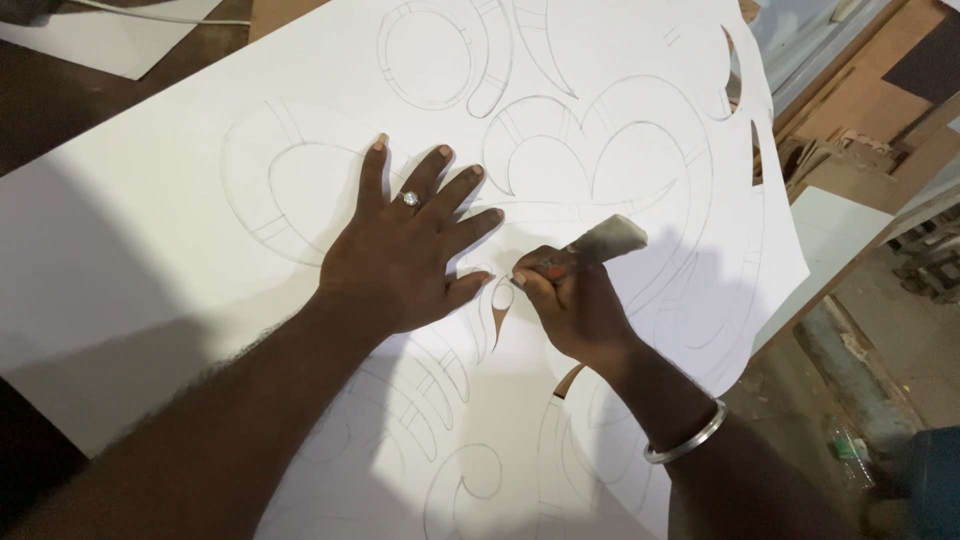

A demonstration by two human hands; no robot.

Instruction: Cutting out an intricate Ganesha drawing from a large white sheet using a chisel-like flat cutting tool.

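While the right hand (570,305) grips a cutting knife (590,245) (handle angled toward two o'clock), its tip meets the white sheet (150,230) near a pencilled curve. Farther up, at ten o'clock, the left hand (405,255) lies flat, fingers spread, apparently pinning the sheet steady.

light: bright on white sheet (150,220) | shadows: soft, lower left | focus: sharp, edges dim

White sheet (200,200) w/ grey pencil scrollwork around grip. Knife (590,245) in right hand (570,305): grey handle, reddish nr fingers. Silver ring (410,198), silver bangle (690,440).
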